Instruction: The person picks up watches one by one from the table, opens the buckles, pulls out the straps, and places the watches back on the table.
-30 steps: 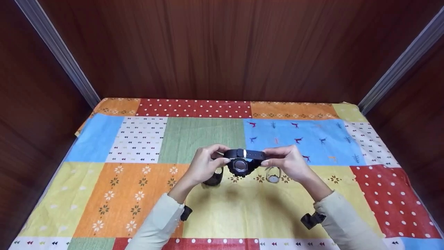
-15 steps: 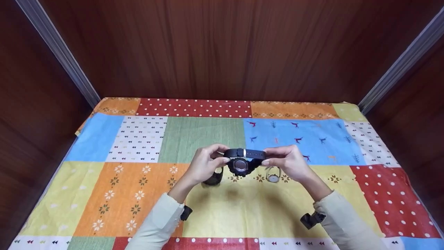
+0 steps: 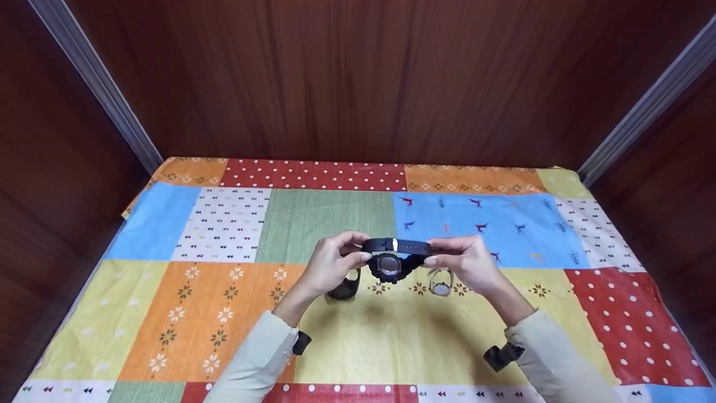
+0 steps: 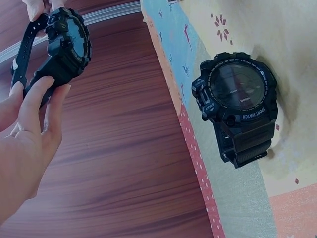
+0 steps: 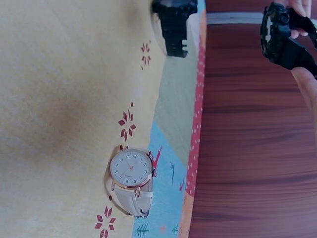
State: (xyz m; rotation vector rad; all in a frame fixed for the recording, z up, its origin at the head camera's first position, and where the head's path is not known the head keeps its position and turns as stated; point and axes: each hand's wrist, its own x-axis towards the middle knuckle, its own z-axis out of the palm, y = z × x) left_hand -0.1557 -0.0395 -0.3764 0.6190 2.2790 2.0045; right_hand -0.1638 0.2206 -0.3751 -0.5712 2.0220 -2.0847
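A black digital wristwatch (image 3: 388,266) hangs above the cloth between both hands, its round face toward the head camera and its strap looped at the top. My left hand (image 3: 330,265) pinches the strap's left side between thumb and fingers. On the other side, my right hand (image 3: 469,263) pinches the strap near its holed end. Below the left hand lies a black sport watch (image 4: 238,94), partly hidden by that hand in the head view. A white-strapped watch with a pale dial (image 5: 131,168) rests on the cloth under the right hand.
A patchwork tablecloth (image 3: 358,341) covers the table. Dark wood panels (image 3: 358,78) rise behind it and at both sides, with metal strips (image 3: 106,89) at the corners. Black wrist cameras (image 3: 503,356) sit at both sleeve cuffs.
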